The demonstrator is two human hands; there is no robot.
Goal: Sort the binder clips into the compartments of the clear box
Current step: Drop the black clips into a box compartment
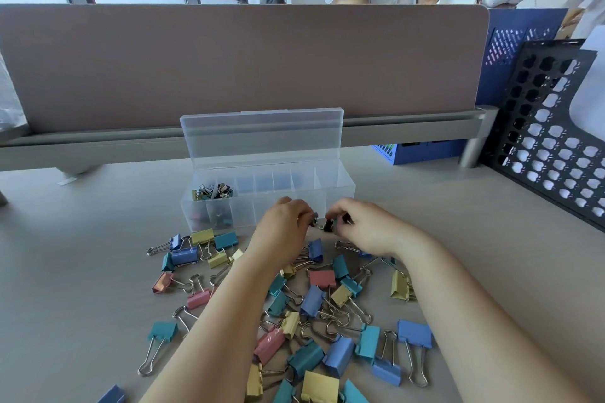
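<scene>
A clear box (340,188) with its lid up stands on the desk, split into several compartments. Small clips (212,191) fill the two far-left ones. Just in front of the box my left hand (283,229) pinches a small dark clip (314,218). My right hand (363,226) pinches another small dark clip (330,226), the two almost touching. A spread of large binder clips (314,304) in blue, teal, yellow and pink covers the desk under my forearms.
A pink-brown divider panel (242,59) with a grey rail closes the desk's far side. A dark perforated rack (550,147) leans at the right. Other people stand and sit beyond the divider.
</scene>
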